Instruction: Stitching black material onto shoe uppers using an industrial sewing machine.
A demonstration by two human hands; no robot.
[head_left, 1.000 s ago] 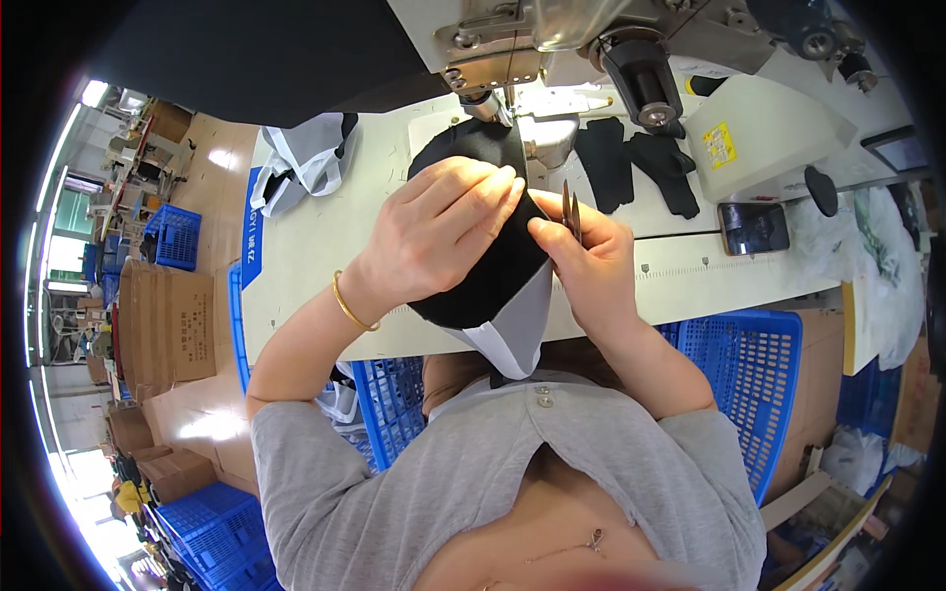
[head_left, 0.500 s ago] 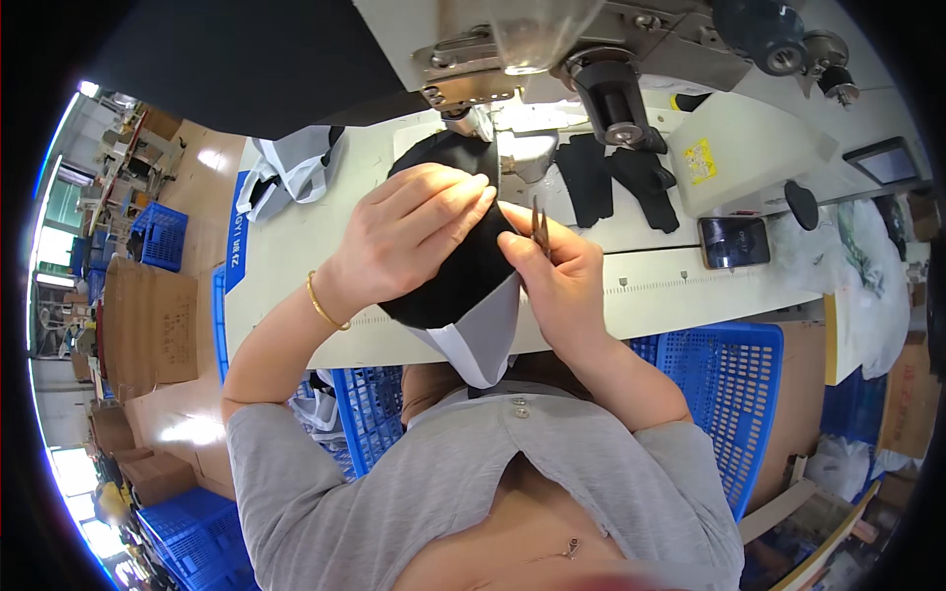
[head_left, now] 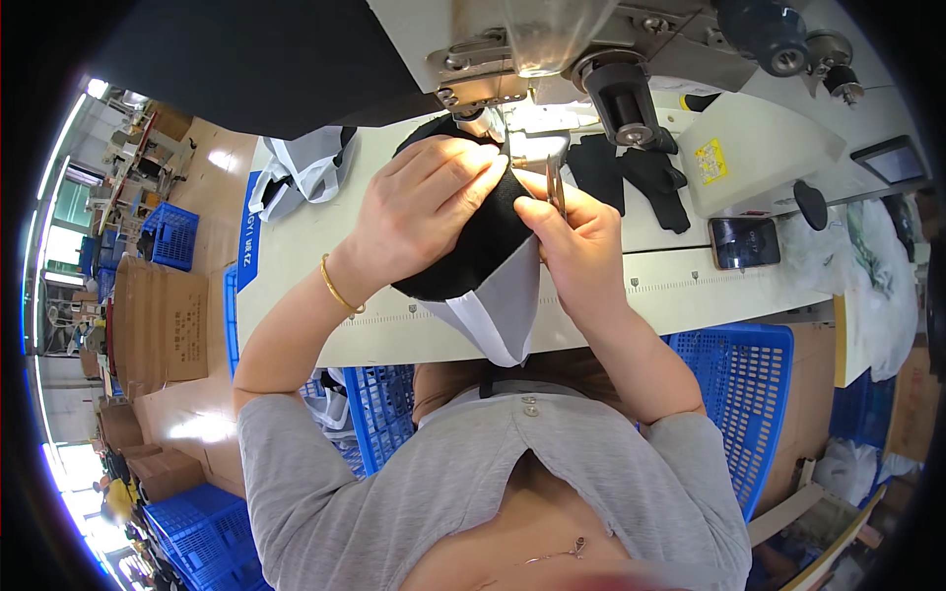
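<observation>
A black fabric piece with a grey and white band along its near side lies under the sewing machine's needle area. My left hand is closed on the black cloth, fingertips pinching its right edge just in front of the needle. At that same edge, my right hand pinches the cloth between thumb and forefinger. Small thread snips sit in the right hand too, blades pointing away from me. The cloth beneath my left palm is hidden.
Black fabric pieces lie right of the needle, near a phone. Grey and white sewn pieces rest on the table's far left. Blue baskets stand below the table's front edge. The machine head overhangs the work.
Both hands and the fabric have moved away from me, farther under the machine. The snips have travelled along in my right hand, and both grips hold.
</observation>
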